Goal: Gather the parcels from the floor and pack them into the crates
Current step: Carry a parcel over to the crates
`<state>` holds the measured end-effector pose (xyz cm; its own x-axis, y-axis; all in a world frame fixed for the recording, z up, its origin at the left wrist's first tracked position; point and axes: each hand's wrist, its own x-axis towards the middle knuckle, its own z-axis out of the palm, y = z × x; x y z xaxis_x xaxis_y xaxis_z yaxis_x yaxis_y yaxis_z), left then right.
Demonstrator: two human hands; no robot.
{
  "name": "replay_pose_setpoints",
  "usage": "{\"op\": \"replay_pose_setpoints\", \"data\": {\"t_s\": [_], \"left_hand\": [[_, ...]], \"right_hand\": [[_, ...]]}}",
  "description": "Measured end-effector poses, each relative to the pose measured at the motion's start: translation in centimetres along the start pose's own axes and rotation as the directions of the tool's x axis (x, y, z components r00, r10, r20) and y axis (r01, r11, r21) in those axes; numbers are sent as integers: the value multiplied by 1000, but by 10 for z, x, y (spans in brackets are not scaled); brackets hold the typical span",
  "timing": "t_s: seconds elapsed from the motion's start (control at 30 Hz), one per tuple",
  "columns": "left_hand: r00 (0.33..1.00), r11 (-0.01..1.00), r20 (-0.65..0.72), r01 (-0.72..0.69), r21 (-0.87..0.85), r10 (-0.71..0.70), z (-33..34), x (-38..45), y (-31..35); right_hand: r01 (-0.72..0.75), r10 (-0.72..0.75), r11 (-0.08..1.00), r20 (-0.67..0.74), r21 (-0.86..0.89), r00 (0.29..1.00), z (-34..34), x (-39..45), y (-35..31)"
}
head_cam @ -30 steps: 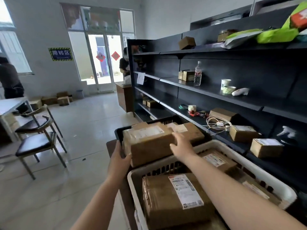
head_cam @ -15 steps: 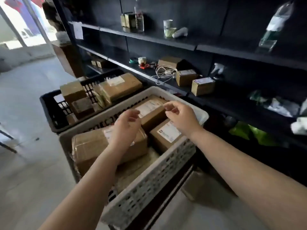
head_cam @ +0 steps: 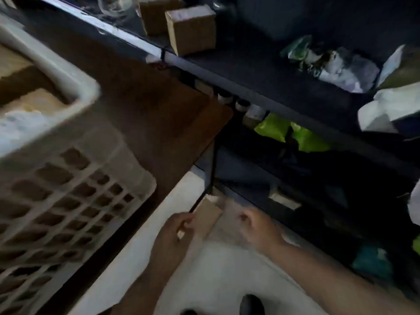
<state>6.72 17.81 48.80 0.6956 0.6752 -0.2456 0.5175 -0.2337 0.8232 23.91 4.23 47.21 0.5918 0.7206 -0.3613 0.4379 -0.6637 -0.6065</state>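
Reaching down to the floor [head_cam: 222, 273] at lower centre of the frame, we are at the gathering step. Our left hand [head_cam: 175, 230] pinches the near edge of a brown parcel [head_cam: 208, 215] lying by the table leg [head_cam: 210, 176], below the dark shelves [head_cam: 261, 71]. Our right hand [head_cam: 259, 226] hangs just beside it with fingers curled; blur hides whether it holds anything, so we cannot tell. Next, we judge, the parcel wants lifting clear of the leg and carrying up to the white crate [head_cam: 75, 142] at left, which already holds parcels.
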Motion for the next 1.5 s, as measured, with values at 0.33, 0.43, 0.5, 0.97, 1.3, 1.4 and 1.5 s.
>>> {"op": "replay_pose_setpoints", "data": {"t_s": [0.33, 0.43, 0.5, 0.97, 1.3, 1.4, 1.5], "left_hand": [[724, 718, -9, 682, -141, -690, 184, 122, -273], [631, 618, 5, 761, -196, -776, 226, 139, -328], [604, 587, 19, 781, -213, -797, 249, 150, -356], [603, 498, 184, 765, -407, -776, 272, 211, -441], [559, 426, 247, 795, -432, -792, 293, 159, -420], [545, 365, 232, 765, -531, -805, 285, 137, -390], [598, 449, 128, 710, -542, -791, 260, 122, -337]], "right_hand": [[-80, 187, 932, 281, -354, 941, 221, 157, 213], [-146, 211, 954, 243, -261, 947, 271, 192, 251], [-184, 223, 966, 227, -181, 948, 296, 217, 268], [-169, 250, 931, 228, -325, 941, 364, 320, 291], [-496, 482, 862, 132, 106, 866, 350, 253, 325], [-570, 565, 796, 91, 203, 820, 327, 226, 311], [-604, 585, 728, 165, 324, 794, 283, 194, 286]]}}
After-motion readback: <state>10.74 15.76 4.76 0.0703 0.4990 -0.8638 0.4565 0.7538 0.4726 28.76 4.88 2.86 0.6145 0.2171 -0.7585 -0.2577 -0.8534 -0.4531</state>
